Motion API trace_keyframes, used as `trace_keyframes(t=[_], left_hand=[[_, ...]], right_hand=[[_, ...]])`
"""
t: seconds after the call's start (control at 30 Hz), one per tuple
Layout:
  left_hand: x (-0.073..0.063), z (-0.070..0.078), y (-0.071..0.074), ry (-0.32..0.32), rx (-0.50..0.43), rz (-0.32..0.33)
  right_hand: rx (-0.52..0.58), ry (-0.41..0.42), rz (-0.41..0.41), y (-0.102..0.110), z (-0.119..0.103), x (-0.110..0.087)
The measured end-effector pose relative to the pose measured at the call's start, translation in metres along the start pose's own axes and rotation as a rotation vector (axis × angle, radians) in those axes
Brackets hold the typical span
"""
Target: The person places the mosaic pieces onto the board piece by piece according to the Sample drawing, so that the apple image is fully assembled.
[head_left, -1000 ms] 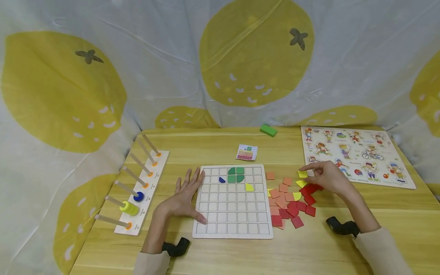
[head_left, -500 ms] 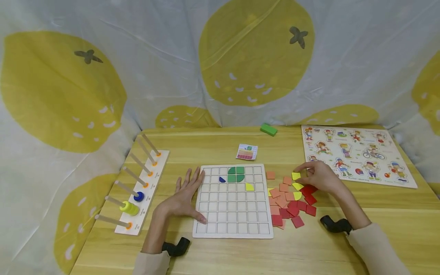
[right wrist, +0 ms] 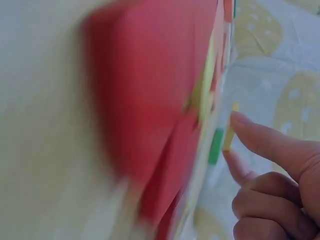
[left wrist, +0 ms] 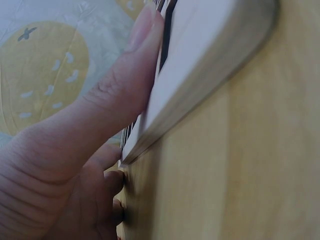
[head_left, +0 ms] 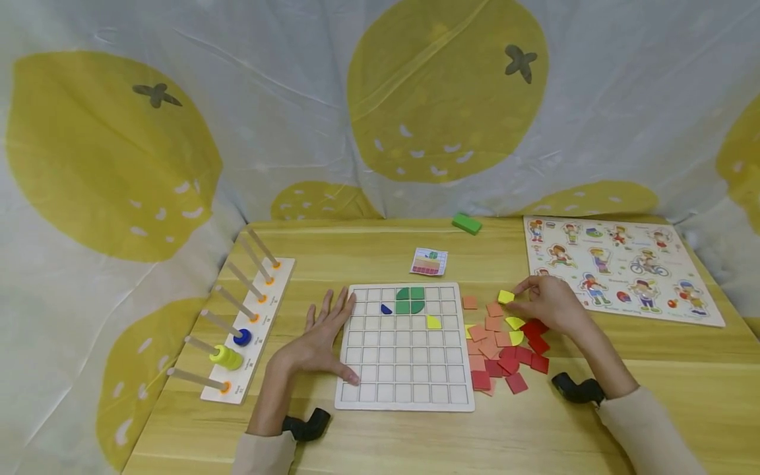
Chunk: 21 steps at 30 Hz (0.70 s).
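Note:
A yellow tile (head_left: 506, 297) is pinched between thumb and forefinger of my right hand (head_left: 549, 303), just beyond the loose pile. In the right wrist view the same tile (right wrist: 230, 131) shows edge-on, its other fingers curled into the palm. My left hand (head_left: 317, 336) lies spread along the left side of the white grid board (head_left: 386, 363); its thumb rests on the board's surface. On the board, several green tiles (head_left: 410, 300) form a rounded shape, with a small blue piece (head_left: 386, 309) to their left and a yellow quarter-round tile (head_left: 434, 322) below right.
Right of the board spread loose orange tiles (head_left: 489, 345) and red tiles (head_left: 516, 382). A pattern card (head_left: 429, 262) and a green block (head_left: 466, 223) lie beyond. A peg stand (head_left: 234, 389) with rings stands left; a picture puzzle board (head_left: 647, 290) lies far right.
My right hand has moved left from the puzzle board's near edge, carrying the yellow tile with it. My left hand stays in place on the grid board.

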<state>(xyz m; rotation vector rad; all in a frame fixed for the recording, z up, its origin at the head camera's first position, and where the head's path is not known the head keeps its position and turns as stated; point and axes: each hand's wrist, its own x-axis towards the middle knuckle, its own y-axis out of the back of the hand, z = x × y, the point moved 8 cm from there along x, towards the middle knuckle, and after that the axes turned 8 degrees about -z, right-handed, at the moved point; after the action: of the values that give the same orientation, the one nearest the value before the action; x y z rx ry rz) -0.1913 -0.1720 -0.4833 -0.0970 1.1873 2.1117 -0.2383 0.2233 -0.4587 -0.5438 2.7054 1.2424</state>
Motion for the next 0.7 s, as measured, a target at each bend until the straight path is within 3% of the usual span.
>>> trace_keyframes(t=[0.1,0.23,0.37,0.53,0.7], left_hand=[[0.000,0.000,0.000,0.004,-0.005,0.001],[0.002,0.001,0.001,0.004,-0.001,0.002],[0.004,0.003,0.001,-0.009,-0.004,0.005],[0.004,0.002,0.000,-0.008,-0.003,0.001],[0.002,0.000,0.000,0.005,-0.011,-0.003]], right_hand=[[0.013,0.019,-0.018,-0.015,-0.027,0.005],[0.036,0.077,-0.116,-0.049,-0.071,0.016],[-0.025,0.131,-0.136,-0.072,-0.102,0.025],[-0.074,0.129,-0.140,-0.085,-0.113,0.033],[-0.015,0.143,-0.187,-0.090,-0.114,0.037]])
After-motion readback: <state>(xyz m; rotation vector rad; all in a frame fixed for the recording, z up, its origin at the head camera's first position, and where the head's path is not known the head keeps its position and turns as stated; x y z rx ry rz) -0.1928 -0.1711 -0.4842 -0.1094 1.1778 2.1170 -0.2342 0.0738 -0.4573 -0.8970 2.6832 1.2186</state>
